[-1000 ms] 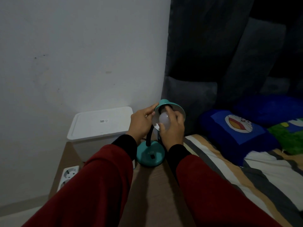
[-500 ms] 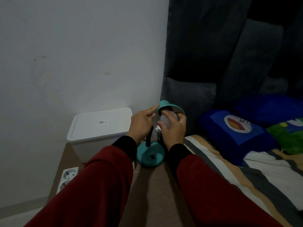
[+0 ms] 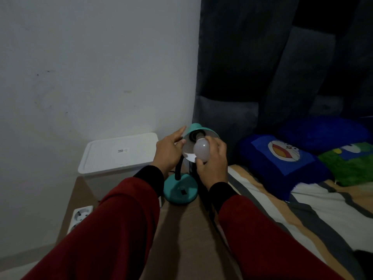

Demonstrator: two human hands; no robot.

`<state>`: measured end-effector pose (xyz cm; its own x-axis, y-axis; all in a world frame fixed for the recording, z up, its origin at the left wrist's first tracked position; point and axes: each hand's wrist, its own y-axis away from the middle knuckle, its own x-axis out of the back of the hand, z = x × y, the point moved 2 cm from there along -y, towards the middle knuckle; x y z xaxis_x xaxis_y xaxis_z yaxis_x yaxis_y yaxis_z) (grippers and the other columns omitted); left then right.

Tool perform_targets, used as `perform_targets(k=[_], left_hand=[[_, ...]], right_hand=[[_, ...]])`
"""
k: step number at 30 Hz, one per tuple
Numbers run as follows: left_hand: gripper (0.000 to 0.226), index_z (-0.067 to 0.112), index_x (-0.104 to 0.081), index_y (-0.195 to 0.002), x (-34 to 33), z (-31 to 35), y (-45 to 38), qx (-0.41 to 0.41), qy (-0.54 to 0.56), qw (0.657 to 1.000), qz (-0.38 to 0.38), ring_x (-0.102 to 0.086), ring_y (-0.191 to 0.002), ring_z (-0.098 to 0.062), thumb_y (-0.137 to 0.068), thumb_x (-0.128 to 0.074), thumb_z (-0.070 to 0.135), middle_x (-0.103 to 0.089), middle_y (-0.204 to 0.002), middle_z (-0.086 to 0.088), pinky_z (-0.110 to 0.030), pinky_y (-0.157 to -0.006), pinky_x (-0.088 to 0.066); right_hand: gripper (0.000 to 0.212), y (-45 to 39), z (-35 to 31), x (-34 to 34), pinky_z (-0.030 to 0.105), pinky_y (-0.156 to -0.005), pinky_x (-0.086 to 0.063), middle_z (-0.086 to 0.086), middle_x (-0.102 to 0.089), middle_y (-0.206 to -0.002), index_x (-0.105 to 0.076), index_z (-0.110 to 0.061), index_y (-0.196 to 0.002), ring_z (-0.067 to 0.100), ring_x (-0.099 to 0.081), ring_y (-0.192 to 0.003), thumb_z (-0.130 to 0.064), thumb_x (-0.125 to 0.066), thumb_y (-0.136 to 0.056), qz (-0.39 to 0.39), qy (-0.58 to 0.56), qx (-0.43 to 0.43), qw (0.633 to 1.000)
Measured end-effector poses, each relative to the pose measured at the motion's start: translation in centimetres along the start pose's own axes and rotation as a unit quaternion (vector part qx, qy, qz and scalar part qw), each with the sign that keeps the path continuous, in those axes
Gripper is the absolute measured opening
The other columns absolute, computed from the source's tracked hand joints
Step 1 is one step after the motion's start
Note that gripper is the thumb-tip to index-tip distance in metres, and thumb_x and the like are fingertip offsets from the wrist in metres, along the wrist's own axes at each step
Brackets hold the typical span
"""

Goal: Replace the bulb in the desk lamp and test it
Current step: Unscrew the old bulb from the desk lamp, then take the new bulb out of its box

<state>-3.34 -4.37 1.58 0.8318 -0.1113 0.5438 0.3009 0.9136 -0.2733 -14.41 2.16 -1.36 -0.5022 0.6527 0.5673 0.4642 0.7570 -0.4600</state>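
A small teal desk lamp stands on a brown cardboard surface, its round base (image 3: 180,191) in front of me and its black gooseneck rising to a teal shade (image 3: 196,130) tilted toward me. My left hand (image 3: 169,153) grips the shade's left rim. My right hand (image 3: 212,164) holds a white bulb (image 3: 201,151) at the mouth of the shade, its neck pointing into the dark socket (image 3: 196,136). The bulb is unlit. Whether its base sits in the socket is hidden.
A white lidded plastic box (image 3: 119,153) stands against the wall at the left. A white power strip (image 3: 80,216) lies on the cardboard (image 3: 181,239) at the lower left. A striped bed (image 3: 292,215) with blue cartoon pillows (image 3: 282,156) fills the right.
The bulb has come further out toward me and shows more fully in my right hand. My left hand stays on the shade.
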Motion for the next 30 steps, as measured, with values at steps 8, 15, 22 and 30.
perform_targets(k=[8, 15, 22, 30], left_hand=[[0.041, 0.016, -0.052, -0.135, 2.3, -0.4, 2.3, 0.053, -0.081, 0.995, -0.006, -0.058, -0.118, -0.021, -0.095, -0.052, 0.024, -0.062, -0.129, -0.010, -0.022, -0.103, -0.037], [0.036, 0.011, -0.059, -0.126, 4.3, -3.6, 5.8, 0.070, -0.249, 0.965, -0.049, -0.056, -0.120, -0.028, -0.092, -0.054, 0.022, -0.063, -0.126, -0.015, -0.032, -0.103, -0.044], [0.043, 0.011, -0.050, -0.134, 4.1, -8.8, 7.7, 0.124, -0.315, 0.935, -0.110, -0.047, -0.128, -0.028, -0.093, -0.053, 0.024, -0.051, -0.139, -0.013, -0.034, -0.106, -0.040], [0.036, 0.013, -0.057, -0.127, 2.6, -13.8, 8.2, 0.119, -0.311, 0.940, -0.080, -0.057, -0.115, -0.032, -0.092, -0.053, 0.021, -0.058, -0.128, -0.012, -0.040, -0.094, -0.050]], right_hand=[[0.063, 1.8, -1.5, 3.1, 0.023, -0.091, -0.039, 0.008, -0.040, -0.130, -0.046, -0.017, -0.130, 0.025, -0.051, -0.114, -0.021, -0.075, -0.074, -0.036, -0.003, -0.013, 0.999], [0.060, 4.1, -2.4, 2.9, 0.030, -0.088, -0.044, 0.008, -0.051, -0.124, -0.051, -0.015, -0.123, 0.025, -0.053, -0.110, -0.033, -0.075, -0.072, -0.107, -0.007, 0.000, 0.994], [0.060, 6.1, -0.3, -0.9, 0.042, -0.096, -0.051, 0.008, -0.055, -0.127, -0.051, -0.021, -0.126, 0.027, -0.057, -0.111, -0.031, -0.075, -0.073, -0.221, -0.067, -0.049, 0.972], [0.050, 7.8, 3.7, -6.8, 0.027, -0.079, -0.044, 0.005, -0.050, -0.122, -0.052, -0.023, -0.122, 0.020, -0.050, -0.099, -0.021, -0.073, -0.076, -0.345, -0.082, -0.117, 0.928]])
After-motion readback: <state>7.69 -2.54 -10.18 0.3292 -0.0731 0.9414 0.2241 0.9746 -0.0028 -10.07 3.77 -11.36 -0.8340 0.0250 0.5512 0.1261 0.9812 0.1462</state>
